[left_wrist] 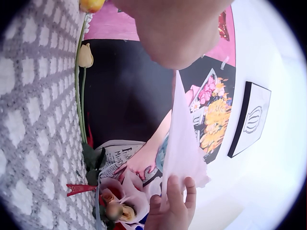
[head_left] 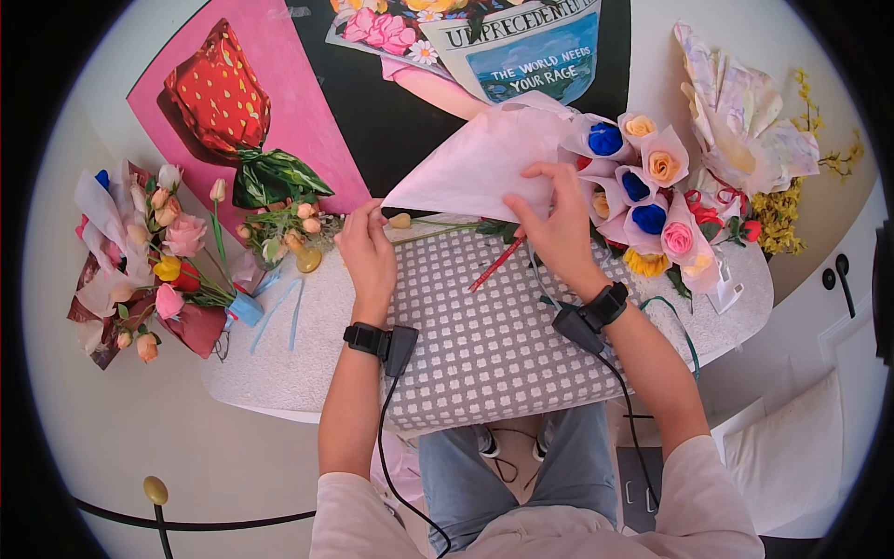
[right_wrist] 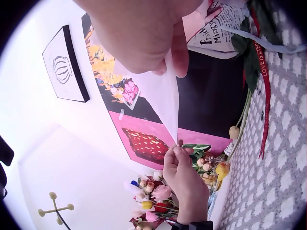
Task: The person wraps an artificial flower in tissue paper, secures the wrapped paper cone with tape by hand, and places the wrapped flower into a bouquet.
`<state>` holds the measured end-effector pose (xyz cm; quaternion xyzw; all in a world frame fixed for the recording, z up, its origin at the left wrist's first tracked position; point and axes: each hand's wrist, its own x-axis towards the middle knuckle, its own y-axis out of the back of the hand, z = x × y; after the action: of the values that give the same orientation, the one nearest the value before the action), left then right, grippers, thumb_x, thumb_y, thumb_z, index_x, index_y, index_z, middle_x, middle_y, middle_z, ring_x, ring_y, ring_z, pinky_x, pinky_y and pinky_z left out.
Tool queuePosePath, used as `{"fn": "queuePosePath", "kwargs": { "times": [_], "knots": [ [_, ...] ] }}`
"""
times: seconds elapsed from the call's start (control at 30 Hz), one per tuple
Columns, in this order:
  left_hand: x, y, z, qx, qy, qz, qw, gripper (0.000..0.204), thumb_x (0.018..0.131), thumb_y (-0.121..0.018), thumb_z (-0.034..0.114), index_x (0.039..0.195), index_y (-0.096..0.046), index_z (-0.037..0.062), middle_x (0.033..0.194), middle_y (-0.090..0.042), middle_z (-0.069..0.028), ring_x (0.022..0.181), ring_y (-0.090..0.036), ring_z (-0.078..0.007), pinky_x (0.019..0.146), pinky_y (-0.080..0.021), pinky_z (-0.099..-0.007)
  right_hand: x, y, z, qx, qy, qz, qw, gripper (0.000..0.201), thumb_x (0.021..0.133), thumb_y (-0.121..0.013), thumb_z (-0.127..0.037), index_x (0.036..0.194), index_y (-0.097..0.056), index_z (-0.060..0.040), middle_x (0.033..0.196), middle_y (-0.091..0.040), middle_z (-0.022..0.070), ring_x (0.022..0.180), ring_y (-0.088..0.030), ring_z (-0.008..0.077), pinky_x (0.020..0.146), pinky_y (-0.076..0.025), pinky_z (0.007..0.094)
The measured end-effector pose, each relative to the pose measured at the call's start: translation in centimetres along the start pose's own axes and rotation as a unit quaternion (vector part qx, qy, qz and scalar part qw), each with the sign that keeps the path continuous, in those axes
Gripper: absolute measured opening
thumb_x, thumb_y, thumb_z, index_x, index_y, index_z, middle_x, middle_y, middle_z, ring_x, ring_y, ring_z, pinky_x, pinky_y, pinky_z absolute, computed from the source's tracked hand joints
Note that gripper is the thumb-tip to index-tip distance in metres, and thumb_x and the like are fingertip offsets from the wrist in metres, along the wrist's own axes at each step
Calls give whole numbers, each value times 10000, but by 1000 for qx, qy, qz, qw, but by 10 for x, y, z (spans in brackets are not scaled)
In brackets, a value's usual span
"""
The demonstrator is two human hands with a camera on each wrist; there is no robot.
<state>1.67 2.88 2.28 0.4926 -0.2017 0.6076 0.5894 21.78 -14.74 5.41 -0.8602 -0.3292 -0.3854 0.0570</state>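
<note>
A sheet of pale pink wrapping paper (head_left: 475, 168) is stretched between my two hands above the patterned cloth, its pointed corner to the left. My left hand (head_left: 366, 252) pinches that corner between thumb and fingers, as the right wrist view also shows. At the sheet's right part, my right hand (head_left: 562, 228) grips the near edge, thumb on one side and fingers on the other. Just beyond the right hand lies a bouquet (head_left: 663, 168) of blue, peach and pink roses in pale paper. A cream tulip (left_wrist: 86, 56) on a long green stem rests on the cloth below the sheet.
A red ribbon (head_left: 498, 264) with lettering lies on the grey-and-white cloth (head_left: 484, 345). Mixed flowers (head_left: 172, 242) stand at the table's left, with pale blue ribbon (head_left: 279, 312) nearby. Another wrapped bouquet (head_left: 745, 121) is at the back right. Painted canvases (head_left: 317, 74) lean behind.
</note>
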Motion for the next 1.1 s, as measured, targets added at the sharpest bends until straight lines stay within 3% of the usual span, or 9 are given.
{"fn": "queuePosePath", "kwargs": {
  "times": [0.03,0.33,0.57,0.63,0.77,0.93,1.1],
  "knots": [
    [0,0,0,-20,15,-5,1000,123,1016,-534,96,1035,-628,21,820,-683,-122,732,-662,-261,707,-489,-366,1,0,2,17,-4,6,1000,341,833,-754,-43,1141,-607,-54,1145,-534,99,931,-607,190,466,-579,250],
    [0,1,5,-30,-35,-36,998,97,1027,-527,83,1055,-604,32,834,-709,-108,754,-679,-281,688,-509,-369,3,2,5,17,-14,23,999,318,842,-754,-39,1125,-610,-38,1160,-518,93,871,-633,164,490,-582,247],
    [-2,-1,3,-70,-12,-39,997,118,1018,-527,58,1069,-622,11,894,-689,-141,792,-651,-298,728,-505,-372,5,0,13,69,-9,28,997,307,849,-752,-46,1121,-609,-31,1166,-522,99,836,-644,159,511,-579,246],
    [1,1,4,-13,-98,-11,995,119,995,-539,23,1070,-626,-6,939,-642,-169,850,-645,-316,738,-504,-368,4,-1,15,90,-14,30,995,304,854,-754,-58,1120,-608,-37,1111,-542,93,776,-646,147,516,-566,246],
    [-1,4,4,-14,-43,-53,998,149,950,-554,-32,1076,-632,-12,957,-603,-179,884,-630,-344,748,-501,-388,4,-2,19,88,-20,35,995,306,859,-759,-74,1121,-605,-43,1028,-561,77,692,-637,128,513,-536,244],
    [0,5,0,78,-96,-43,991,221,892,-561,-86,1080,-644,-5,952,-612,-167,843,-576,-350,774,-479,-435,3,-3,19,96,-21,34,995,321,862,-762,-89,1134,-597,-46,980,-569,63,645,-627,102,506,-505,244],
    [3,6,4,70,-113,-44,990,210,892,-556,-78,1069,-643,-7,942,-617,-159,898,-566,-345,807,-463,-431,3,-3,18,100,-35,33,994,325,866,-760,-88,1143,-593,-53,965,-560,61,648,-623,92,505,-504,241]
  ]
}}
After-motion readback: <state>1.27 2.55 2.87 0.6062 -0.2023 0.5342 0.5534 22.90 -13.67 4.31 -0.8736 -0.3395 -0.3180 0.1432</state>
